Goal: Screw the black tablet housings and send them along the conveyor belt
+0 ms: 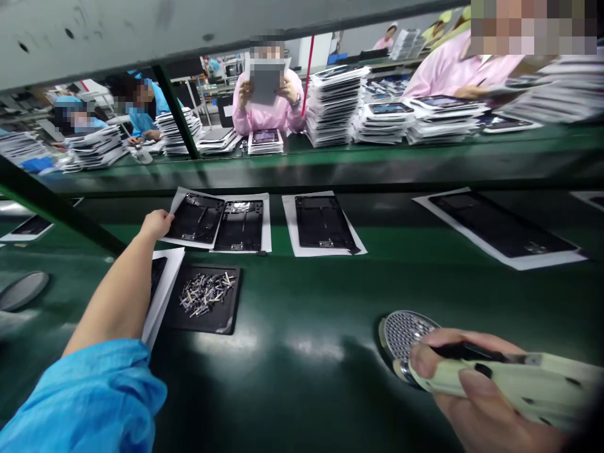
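Observation:
My left hand [156, 224] reaches forward and grips the near left corner of a black panel on a white sheet [195, 218] on the green belt. A second panel on its sheet [243, 224] overlaps it on the right. My right hand [465, 384] is closed around a pale green electric screwdriver [519, 380], whose tip rests over a round perforated metal screw dish [406, 333]. A black mat with a pile of small screws [205, 296] lies between my arms.
More panels on white sheets [325, 224] [504, 229] lie along the belt. Another sheet with a panel [163, 283] lies under my left forearm. Across the line, people in pink and blue coats sit behind tall stacks of trays [333, 104]. A green frame bar [56, 211] slants at left.

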`<action>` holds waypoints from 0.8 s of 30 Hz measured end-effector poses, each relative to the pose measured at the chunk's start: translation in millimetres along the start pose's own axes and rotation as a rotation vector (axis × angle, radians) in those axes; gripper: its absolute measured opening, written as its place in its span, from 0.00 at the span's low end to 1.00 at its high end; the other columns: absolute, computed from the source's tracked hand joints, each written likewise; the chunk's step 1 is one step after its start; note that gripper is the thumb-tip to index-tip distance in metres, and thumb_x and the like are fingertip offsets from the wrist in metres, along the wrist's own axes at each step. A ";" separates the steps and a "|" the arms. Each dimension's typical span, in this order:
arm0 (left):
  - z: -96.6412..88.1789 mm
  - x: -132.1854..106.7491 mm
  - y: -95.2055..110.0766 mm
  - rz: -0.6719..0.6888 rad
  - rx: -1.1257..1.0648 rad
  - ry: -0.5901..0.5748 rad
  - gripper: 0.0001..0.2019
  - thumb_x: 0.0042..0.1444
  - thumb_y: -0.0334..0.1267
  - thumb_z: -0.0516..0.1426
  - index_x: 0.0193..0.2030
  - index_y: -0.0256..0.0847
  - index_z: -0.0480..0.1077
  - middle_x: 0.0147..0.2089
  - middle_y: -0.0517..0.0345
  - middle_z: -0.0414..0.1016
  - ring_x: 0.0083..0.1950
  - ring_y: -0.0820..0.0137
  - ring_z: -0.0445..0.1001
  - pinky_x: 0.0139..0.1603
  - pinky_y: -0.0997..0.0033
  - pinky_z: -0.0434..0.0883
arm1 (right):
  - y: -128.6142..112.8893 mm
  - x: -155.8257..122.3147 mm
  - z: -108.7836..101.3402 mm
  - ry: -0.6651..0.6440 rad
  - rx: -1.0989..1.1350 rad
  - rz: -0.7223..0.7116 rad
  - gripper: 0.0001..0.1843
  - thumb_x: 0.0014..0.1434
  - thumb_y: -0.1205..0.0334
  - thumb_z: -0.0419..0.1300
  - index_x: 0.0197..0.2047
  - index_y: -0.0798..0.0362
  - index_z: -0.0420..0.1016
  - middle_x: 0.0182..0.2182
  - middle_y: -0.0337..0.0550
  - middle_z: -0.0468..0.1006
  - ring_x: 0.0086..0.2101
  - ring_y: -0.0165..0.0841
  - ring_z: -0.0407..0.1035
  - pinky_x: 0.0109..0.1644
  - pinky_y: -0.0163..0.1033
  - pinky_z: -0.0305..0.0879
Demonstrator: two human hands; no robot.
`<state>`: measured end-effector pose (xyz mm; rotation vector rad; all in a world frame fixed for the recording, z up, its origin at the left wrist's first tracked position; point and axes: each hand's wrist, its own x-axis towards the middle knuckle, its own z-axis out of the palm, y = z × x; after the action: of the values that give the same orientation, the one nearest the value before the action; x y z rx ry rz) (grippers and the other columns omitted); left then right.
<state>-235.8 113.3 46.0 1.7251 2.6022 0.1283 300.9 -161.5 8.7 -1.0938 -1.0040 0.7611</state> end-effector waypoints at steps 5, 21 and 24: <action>20.7 -19.5 56.0 0.363 0.173 -0.062 0.21 0.63 0.45 0.58 0.57 0.35 0.74 0.56 0.39 0.78 0.57 0.52 0.75 0.56 0.60 0.71 | 5.1 -1.4 -4.2 0.003 0.118 0.039 0.17 0.52 0.51 0.74 0.41 0.48 0.79 0.31 0.44 0.79 0.23 0.38 0.75 0.24 0.48 0.77; 37.4 -76.4 132.7 1.054 0.565 -0.289 0.09 0.57 0.30 0.56 0.38 0.40 0.80 0.43 0.47 0.83 0.44 0.61 0.81 0.47 0.68 0.73 | 10.2 2.4 -4.5 -0.092 0.147 -0.137 0.13 0.59 0.53 0.70 0.44 0.50 0.78 0.27 0.42 0.79 0.19 0.34 0.73 0.21 0.40 0.74; 34.3 -70.9 130.7 1.026 0.580 -0.267 0.11 0.57 0.30 0.56 0.40 0.39 0.79 0.46 0.46 0.82 0.47 0.60 0.81 0.48 0.68 0.73 | 11.1 3.9 -6.4 -0.106 0.143 -0.143 0.12 0.60 0.53 0.69 0.43 0.51 0.78 0.23 0.41 0.77 0.19 0.34 0.73 0.23 0.40 0.74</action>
<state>-86.1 100.7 19.7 2.8194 1.4012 -0.8435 308.0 -156.9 -1.7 -0.8563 -1.0883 0.7684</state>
